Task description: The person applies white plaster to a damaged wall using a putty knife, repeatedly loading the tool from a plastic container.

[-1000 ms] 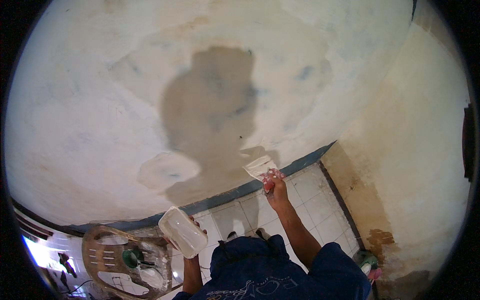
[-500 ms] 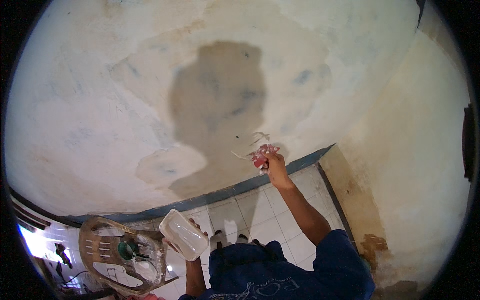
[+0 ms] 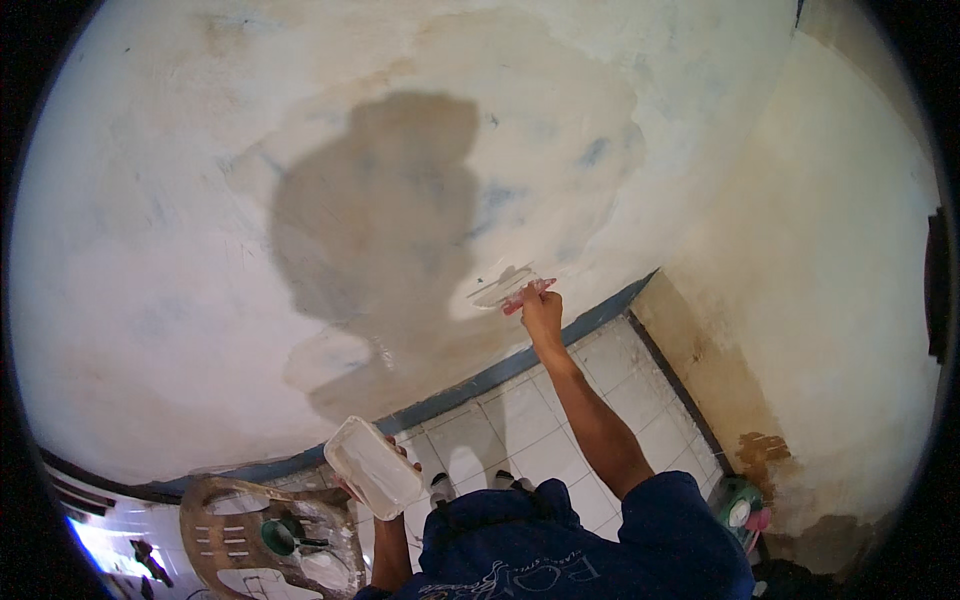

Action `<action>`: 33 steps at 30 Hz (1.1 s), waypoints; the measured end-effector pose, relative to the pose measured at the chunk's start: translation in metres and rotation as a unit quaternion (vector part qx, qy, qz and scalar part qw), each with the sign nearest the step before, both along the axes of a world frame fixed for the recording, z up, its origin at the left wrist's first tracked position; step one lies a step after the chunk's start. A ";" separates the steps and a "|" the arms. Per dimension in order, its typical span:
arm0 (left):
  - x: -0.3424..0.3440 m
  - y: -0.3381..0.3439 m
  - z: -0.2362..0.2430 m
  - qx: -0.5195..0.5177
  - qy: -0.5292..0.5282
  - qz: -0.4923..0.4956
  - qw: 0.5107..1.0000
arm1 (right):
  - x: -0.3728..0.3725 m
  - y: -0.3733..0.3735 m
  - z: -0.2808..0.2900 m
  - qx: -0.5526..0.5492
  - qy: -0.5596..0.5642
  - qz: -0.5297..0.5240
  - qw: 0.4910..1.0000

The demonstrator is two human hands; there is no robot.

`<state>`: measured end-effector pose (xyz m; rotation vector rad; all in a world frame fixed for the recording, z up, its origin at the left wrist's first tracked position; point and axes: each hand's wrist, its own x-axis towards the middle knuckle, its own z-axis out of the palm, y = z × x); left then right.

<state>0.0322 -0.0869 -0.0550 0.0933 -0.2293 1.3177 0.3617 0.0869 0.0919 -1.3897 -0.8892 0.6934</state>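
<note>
My right hand (image 3: 542, 318) grips a putty knife with a pink handle (image 3: 515, 300), its blade against the mottled cream wall (image 3: 600, 200) in a smear of whitish paste. My left hand (image 3: 403, 452) supports a white rectangular tub (image 3: 370, 462) with paste inside, held low in front of my body; part of that hand is hidden under it. The shadow of my head and body falls on the wall just left of the knife.
At lower left stands a stained plastic chair (image 3: 205, 535) bearing a green container (image 3: 280, 537). A blue skirting strip (image 3: 470, 381) runs above the tiled floor (image 3: 530, 450). A second wall (image 3: 830, 300) joins at the right, with green and pink items (image 3: 742, 510) at its foot.
My right hand has moved up along the wall, with the blade now flat to it and a paste smear beneath. The shadow has shifted left. The tub stays in my left hand.
</note>
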 end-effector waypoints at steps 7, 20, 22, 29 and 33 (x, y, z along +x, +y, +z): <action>-0.009 0.048 -0.007 -0.008 0.038 -0.020 0.999 | -0.002 0.070 -0.004 -0.105 -0.086 -0.116 0.984; -0.030 0.080 -0.026 -0.026 0.034 -0.046 0.998 | -0.015 0.070 0.090 -0.005 -0.089 -0.157 0.984; -0.032 0.080 -0.027 -0.032 0.025 -0.046 0.998 | -0.011 0.046 0.090 0.044 -0.026 -0.100 0.994; -0.024 0.076 -0.022 -0.041 0.045 -0.042 0.997 | 0.040 0.056 -0.015 -0.185 -0.175 -0.157 0.954; -0.025 0.072 -0.018 -0.037 0.043 -0.037 0.998 | 0.035 0.081 -0.049 -0.215 -0.209 -0.186 0.935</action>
